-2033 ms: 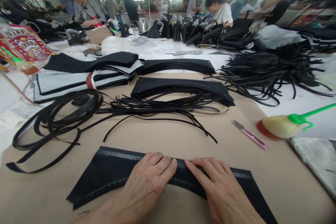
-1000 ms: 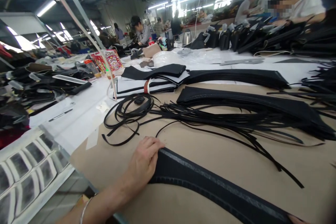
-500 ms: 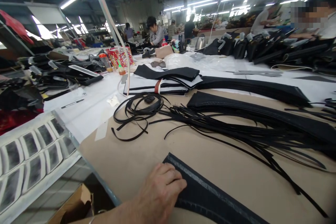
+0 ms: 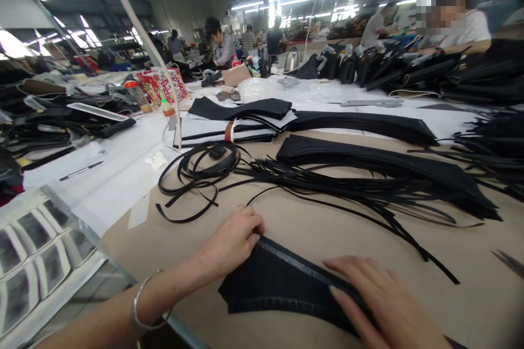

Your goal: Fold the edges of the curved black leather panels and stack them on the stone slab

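Note:
A curved black panel (image 4: 282,278) lies in front of me, with a grey band along its upper edge and short marks along its lower one. At its upper left corner, the fingers of my left hand (image 4: 233,240) are closed in a pinch on the edge; the fingertips are partly hidden. My right hand (image 4: 380,294) rests over the right part of the same panel, fingers stretched out and thumb apart. Long thin black strips (image 4: 352,191) spread behind the panel, and a loose coil of black strip (image 4: 196,172) lies left of them.
Stacked black panels (image 4: 385,163) lie behind the strips on the brown board (image 4: 164,251). Pointed blades (image 4: 510,262) show at the right edge. A slanting pole (image 4: 139,27) stands at the left. A co-worker (image 4: 458,27) bends over black bags (image 4: 356,68) at the back right.
My right hand has come into view onto the panel. My left hand has shifted up to the panel's corner, and the panel's left end now shows more fully. The view has turned right.

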{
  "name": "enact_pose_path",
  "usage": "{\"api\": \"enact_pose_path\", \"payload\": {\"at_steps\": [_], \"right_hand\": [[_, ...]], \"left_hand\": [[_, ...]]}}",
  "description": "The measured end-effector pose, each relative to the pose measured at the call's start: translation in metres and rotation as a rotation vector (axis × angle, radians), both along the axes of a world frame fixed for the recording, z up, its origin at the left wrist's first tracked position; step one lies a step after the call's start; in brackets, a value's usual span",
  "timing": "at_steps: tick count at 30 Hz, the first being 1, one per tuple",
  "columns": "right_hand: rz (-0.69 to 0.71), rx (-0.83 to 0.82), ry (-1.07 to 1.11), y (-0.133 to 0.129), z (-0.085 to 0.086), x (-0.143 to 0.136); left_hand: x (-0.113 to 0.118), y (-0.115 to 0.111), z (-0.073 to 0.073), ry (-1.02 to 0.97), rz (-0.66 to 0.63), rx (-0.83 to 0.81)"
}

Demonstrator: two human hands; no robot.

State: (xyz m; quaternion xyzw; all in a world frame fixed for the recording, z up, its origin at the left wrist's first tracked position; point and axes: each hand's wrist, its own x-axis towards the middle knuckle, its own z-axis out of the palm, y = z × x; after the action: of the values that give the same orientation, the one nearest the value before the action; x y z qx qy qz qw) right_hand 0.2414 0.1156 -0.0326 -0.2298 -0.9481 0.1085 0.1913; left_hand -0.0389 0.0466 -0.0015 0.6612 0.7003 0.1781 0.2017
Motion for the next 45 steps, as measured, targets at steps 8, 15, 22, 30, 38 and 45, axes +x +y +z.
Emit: {"api": "enact_pose_path", "payload": {"at_steps": [8,15,22,30,38,45], "right_hand": [[-0.141,-0.186,-0.253,-0.011,0.022,-0.103],[-0.183,-0.293,-0.286,-0.007,0.023,-0.105],[-0.135,-0.318,-0.180,-0.006,0.014,-0.103],[0.022,-0.382,-0.094,-0.003,-0.001,-0.092],[0.133,-0.295,-0.023,-0.006,-0.006,-0.083],[0.168,-0.143,0.000,-0.011,-0.015,-0.080]], "left_hand": [[-0.005,0.010,0.003,0.029,-0.100,-0.041],[-0.006,0.009,0.003,0.031,-0.171,-0.030],[-0.010,0.008,0.004,0.038,-0.231,-0.020],[-0.014,0.004,0.001,0.046,-0.266,-0.017],[-0.017,-0.003,-0.008,0.118,-0.348,0.127],[-0.020,-0.016,-0.014,0.222,-0.463,0.256]]}}
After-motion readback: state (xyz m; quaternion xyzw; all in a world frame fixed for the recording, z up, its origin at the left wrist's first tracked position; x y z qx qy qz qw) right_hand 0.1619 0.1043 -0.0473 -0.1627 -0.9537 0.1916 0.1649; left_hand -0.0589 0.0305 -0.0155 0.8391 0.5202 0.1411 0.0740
